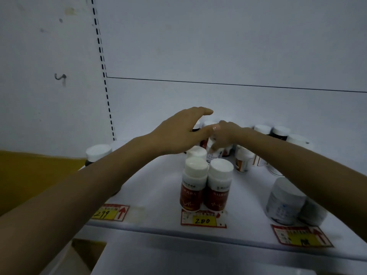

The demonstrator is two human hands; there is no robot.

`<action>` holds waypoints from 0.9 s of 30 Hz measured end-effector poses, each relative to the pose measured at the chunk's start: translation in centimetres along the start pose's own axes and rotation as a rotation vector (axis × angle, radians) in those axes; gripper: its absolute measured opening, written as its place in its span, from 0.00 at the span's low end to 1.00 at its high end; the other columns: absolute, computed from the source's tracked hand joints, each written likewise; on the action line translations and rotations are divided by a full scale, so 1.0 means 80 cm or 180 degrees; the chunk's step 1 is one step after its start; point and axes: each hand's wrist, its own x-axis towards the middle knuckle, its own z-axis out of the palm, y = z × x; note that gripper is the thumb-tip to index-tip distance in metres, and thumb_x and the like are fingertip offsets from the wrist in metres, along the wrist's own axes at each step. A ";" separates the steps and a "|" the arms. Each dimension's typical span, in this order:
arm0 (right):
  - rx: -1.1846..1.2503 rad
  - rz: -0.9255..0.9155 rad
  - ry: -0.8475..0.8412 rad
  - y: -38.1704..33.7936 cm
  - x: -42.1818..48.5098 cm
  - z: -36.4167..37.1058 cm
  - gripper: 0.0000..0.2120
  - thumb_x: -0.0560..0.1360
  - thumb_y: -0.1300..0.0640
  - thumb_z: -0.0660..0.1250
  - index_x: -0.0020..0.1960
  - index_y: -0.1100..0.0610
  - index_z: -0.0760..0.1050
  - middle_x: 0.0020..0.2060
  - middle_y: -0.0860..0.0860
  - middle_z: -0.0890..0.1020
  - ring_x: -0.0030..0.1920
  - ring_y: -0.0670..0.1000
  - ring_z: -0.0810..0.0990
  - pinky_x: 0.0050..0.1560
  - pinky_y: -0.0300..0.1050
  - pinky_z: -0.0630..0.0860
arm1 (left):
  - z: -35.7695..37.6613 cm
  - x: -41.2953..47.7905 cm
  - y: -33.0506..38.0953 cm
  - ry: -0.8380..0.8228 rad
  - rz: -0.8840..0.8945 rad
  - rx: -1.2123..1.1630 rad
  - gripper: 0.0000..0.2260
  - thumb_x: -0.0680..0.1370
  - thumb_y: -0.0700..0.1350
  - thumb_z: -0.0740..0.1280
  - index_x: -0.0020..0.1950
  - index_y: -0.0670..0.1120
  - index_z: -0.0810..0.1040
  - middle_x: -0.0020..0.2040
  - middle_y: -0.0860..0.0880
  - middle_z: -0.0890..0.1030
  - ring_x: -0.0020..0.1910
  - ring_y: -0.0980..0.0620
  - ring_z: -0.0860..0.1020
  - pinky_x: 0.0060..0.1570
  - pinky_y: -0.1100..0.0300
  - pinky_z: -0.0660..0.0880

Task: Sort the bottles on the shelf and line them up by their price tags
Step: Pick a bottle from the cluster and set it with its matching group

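Observation:
Two white-capped bottles with red labels [192, 184] [218, 185] stand side by side at the white shelf's [155, 195] front, behind a price tag reading 280 [203, 220]. A third white cap [196, 152] shows right behind them. My right hand [224, 135] reaches to the back and closes its fingers around a red-labelled bottle [214, 150] there. My left hand [178, 132] hovers open just left of it, fingers spread over other bottles at the back.
A tag reading 299 [110, 213] sits at the front left, a third tag [301, 237] at the front right behind a wide grey jar [286, 201]. More bottles [278, 132] cluster at the back right. One dark bottle [97, 153] stands far left. A cardboard box [87, 253] lies below.

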 end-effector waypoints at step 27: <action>0.2149 -0.0074 -0.0166 0.158 -0.207 -0.061 0.23 0.66 0.56 0.76 0.59 0.55 0.74 0.52 0.52 0.82 0.47 0.51 0.84 0.40 0.43 0.82 | 0.128 0.113 0.163 0.0002 -0.0339 -0.0676 0.19 0.79 0.53 0.59 0.68 0.49 0.67 0.66 0.50 0.73 0.59 0.53 0.73 0.51 0.61 0.69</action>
